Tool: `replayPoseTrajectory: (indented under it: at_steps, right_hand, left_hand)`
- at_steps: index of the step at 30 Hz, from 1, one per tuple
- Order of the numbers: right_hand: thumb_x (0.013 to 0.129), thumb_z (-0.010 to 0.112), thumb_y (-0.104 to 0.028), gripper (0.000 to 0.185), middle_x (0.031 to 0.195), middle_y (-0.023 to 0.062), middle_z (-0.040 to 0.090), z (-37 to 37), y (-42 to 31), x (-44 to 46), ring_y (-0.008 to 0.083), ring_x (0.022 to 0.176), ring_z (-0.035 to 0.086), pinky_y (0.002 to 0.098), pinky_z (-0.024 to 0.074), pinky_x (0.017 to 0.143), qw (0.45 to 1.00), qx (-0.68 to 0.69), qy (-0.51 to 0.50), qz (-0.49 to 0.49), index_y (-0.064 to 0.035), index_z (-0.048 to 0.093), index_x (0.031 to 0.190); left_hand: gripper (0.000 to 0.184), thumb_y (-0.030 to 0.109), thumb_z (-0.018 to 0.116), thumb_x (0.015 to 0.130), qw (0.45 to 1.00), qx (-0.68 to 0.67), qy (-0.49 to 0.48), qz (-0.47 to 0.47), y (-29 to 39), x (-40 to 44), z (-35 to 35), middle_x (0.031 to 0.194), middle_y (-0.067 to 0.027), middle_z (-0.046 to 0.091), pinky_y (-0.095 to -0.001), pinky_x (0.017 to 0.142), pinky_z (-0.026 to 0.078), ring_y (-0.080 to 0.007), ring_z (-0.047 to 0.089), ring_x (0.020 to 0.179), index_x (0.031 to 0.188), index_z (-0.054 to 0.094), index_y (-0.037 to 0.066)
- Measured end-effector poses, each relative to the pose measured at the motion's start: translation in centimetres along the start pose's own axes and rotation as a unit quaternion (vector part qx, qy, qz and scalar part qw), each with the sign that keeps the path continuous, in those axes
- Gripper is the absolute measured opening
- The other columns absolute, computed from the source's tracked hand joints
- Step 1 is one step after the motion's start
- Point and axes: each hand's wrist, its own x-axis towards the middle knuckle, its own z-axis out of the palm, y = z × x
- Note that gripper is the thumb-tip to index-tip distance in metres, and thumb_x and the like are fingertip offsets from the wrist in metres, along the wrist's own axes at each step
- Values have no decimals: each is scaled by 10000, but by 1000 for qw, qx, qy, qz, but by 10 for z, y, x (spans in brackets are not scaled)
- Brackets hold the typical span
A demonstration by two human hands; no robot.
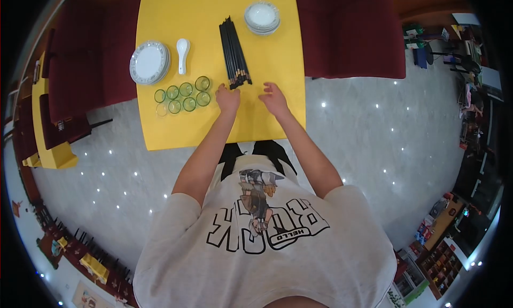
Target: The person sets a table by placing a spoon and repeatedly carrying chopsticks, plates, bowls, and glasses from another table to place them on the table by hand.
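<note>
A bundle of black chopsticks (233,51) with brownish bands near the close ends lies lengthwise on the yellow tablecloth (197,129). Just at its near end is my left hand (228,99), fingers apart, close to the tips; whether it touches them is hard to tell. My right hand (274,100) hovers to the right of the bundle, fingers loosely spread, holding nothing. Left of my left hand, several green-tinted glasses (189,104) stand in two rows. Beyond them are a white soup spoon (183,54) and a stack of patterned plates (148,62).
A stack of small white dishes (262,15) stands at the far right of the table. Dark red seats (350,35) flank both sides. Shiny grey floor (363,121) surrounds the table, with shelves (441,265) at the right.
</note>
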Motion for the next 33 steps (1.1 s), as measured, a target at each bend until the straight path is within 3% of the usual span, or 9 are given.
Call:
replayPoseTrajectory:
  at_steps: [9,15,17,20,22,24,26,29,33]
  right_hand:
    - [715,648,-178,550,1089,150,575,30,-32,64,246,902,596,352,482,784,999,-32,35,10,-5,473,1206]
    - [730,618,-167,365,943,166,619,40,-53,62,272,843,613,361,484,760,991,-111,72,-15,20,589,1042]
    - [789,576,-220,284,811,168,641,42,-53,68,274,749,629,350,489,697,984,-159,76,-25,1,629,959]
    - [826,518,-298,317,770,184,635,51,-43,76,308,742,621,383,479,691,976,-171,129,-41,-15,650,887]
    - [840,494,-324,350,788,186,639,45,-51,76,314,754,620,389,475,700,978,-170,119,-13,-15,652,884]
    - [854,469,-351,384,806,187,643,42,-57,74,321,766,620,396,471,709,980,-166,109,15,-16,654,881]
    - [872,399,-379,459,827,241,620,40,-62,78,412,832,575,451,444,774,988,-111,94,59,14,629,820]
    - [879,378,-390,484,877,244,622,43,-57,86,416,860,574,450,443,796,991,-93,57,82,18,634,834]
    - [880,369,-385,492,907,256,619,39,-64,84,405,885,581,438,445,815,988,-146,34,44,23,644,862]
  left_hand:
    - [596,180,644,697,996,-75,-27,-31,9,23,-1,1075,-252,511,-397,890,414,-376,504,1023,1196,446,-78]
    - [488,187,631,714,996,-36,-78,-9,25,27,-6,1031,-275,518,-412,862,431,-395,514,992,1094,479,-79]
    - [472,193,628,722,995,-3,-95,2,35,28,-9,1021,-279,519,-415,860,432,-396,516,986,1069,469,-84]
    - [491,244,609,741,990,-44,-130,-40,47,36,0,1025,-274,515,-426,864,431,-395,522,981,1058,431,-86]
    - [558,308,589,761,991,34,-107,-71,57,35,5,1059,-272,507,-441,870,430,-396,525,995,1093,393,-95]
    - [563,334,586,767,990,34,-111,-79,59,33,5,1080,-274,499,-447,873,428,-403,521,1006,1087,399,-90]
    - [568,360,582,774,990,32,-109,-82,65,36,4,1101,-276,490,-453,877,425,-409,517,1017,1080,406,-85]
    - [598,385,587,782,984,22,-134,-113,66,46,4,1122,-290,489,-442,878,431,-402,516,1043,1101,401,-86]
    - [528,394,589,786,976,23,-192,-102,61,56,-1,959,-253,599,-410,813,477,-334,596,945,992,521,-88]
